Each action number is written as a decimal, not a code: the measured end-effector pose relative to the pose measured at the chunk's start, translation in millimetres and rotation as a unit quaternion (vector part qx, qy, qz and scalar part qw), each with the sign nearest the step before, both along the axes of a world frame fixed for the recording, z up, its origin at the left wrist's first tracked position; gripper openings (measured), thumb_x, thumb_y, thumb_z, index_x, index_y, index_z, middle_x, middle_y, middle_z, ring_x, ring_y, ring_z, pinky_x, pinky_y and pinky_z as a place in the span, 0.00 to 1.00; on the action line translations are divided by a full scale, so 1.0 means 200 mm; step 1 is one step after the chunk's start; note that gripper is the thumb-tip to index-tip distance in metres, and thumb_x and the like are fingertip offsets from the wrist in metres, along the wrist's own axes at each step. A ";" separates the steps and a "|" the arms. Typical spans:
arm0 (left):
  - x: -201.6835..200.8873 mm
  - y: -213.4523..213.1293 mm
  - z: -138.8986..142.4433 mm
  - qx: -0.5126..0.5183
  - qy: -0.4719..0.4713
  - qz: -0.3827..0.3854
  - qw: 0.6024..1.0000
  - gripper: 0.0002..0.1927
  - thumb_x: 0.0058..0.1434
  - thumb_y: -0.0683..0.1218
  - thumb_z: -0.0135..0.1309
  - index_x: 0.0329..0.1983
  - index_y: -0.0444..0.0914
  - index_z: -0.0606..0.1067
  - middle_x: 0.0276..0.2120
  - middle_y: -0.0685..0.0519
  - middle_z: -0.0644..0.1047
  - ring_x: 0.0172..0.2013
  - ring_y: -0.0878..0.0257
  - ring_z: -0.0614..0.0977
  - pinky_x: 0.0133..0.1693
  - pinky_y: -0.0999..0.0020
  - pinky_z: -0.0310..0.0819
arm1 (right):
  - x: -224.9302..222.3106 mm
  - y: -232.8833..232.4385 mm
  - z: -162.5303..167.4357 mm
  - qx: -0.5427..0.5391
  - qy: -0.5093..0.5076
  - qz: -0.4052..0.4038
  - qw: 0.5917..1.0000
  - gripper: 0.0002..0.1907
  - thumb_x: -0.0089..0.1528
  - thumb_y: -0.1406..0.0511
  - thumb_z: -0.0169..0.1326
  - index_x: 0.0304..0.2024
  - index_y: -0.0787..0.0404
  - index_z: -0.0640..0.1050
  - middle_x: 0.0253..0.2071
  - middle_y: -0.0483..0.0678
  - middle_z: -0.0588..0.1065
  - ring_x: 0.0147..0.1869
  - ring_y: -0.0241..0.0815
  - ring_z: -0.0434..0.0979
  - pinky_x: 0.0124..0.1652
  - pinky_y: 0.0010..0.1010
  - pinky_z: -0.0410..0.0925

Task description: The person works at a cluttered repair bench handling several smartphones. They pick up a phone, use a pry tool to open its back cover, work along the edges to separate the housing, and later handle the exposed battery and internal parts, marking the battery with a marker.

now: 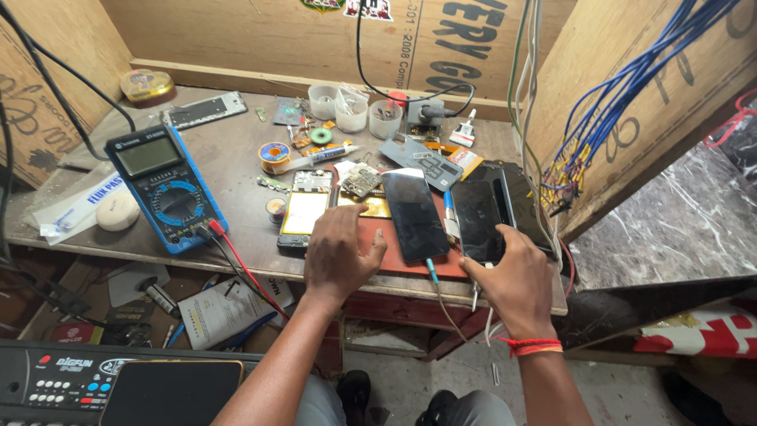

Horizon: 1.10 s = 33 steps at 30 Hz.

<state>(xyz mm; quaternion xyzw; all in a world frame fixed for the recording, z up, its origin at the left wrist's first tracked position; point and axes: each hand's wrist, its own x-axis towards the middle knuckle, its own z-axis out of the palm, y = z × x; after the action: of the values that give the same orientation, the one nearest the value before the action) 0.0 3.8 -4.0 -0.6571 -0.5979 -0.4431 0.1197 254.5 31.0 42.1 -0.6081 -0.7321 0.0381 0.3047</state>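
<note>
Black phone (478, 217) sits right under your right hand (516, 276), fingers clamped along its lower edge, probably to keep it from sliding. Your left hand (341, 254) lies loose, fingers apart, on the red mat (410, 268), with the opened phone (303, 211) just beyond it and the blue multimeter (165, 185) further off to its left on the tabletop (229, 162).

Even, fairly bright daylight, seemingly from behind the viewer, fills the view. Near the multimeter (166, 188) detail stays sharp; below it the bench underside is shadowed. Straight edges bow at the corners.
</note>
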 end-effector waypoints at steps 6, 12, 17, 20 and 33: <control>0.00 0.00 0.00 0.000 -0.004 -0.005 1.000 0.22 0.53 0.49 0.62 0.49 0.35 0.73 0.41 0.43 0.77 0.47 0.46 0.78 0.54 0.52 0.71 | -0.02 0.01 0.06 -0.059 -0.037 -0.029 0.997 0.38 0.45 0.53 0.68 0.55 0.64 0.78 0.41 0.63 0.81 0.45 0.60 0.83 0.48 0.47 0.74; 0.00 0.00 -0.01 0.002 -0.008 -0.005 1.000 0.22 0.53 0.49 0.61 0.49 0.35 0.74 0.41 0.43 0.77 0.47 0.46 0.78 0.54 0.52 0.71 | -0.03 -0.02 0.02 -0.017 -0.017 -0.022 0.999 0.30 0.46 0.55 0.64 0.49 0.62 0.82 0.39 0.58 0.82 0.43 0.58 0.83 0.46 0.45 0.74; 0.00 0.00 0.00 0.000 -0.004 -0.009 1.000 0.22 0.54 0.49 0.61 0.49 0.34 0.73 0.41 0.43 0.77 0.47 0.46 0.78 0.54 0.53 0.71 | 0.02 -0.02 -0.05 0.140 0.021 0.024 0.990 0.23 0.49 0.59 0.64 0.43 0.65 0.84 0.48 0.59 0.81 0.48 0.55 0.83 0.50 0.40 0.74; 0.00 0.00 0.00 -0.001 -0.003 -0.006 1.000 0.23 0.53 0.50 0.61 0.49 0.35 0.74 0.41 0.43 0.77 0.47 0.46 0.78 0.54 0.53 0.71 | 0.05 -0.01 -0.10 0.188 0.037 0.034 0.981 0.20 0.51 0.60 0.64 0.42 0.67 0.85 0.50 0.57 0.81 0.50 0.52 0.84 0.52 0.37 0.74; 0.00 0.00 0.01 -0.002 -0.001 -0.002 1.000 0.23 0.53 0.49 0.61 0.49 0.35 0.74 0.40 0.43 0.77 0.46 0.47 0.79 0.54 0.53 0.72 | 0.14 -0.03 -0.28 0.213 0.322 0.030 0.922 0.18 0.60 0.71 0.60 0.53 0.71 0.82 0.52 0.56 0.81 0.51 0.39 0.83 0.53 0.28 0.76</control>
<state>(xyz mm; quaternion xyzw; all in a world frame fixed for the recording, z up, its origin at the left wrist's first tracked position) 0.6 3.5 -2.7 -0.6582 -0.5977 -0.4425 0.1170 281.7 24.6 -14.6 -0.4615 -0.6029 0.0840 0.6454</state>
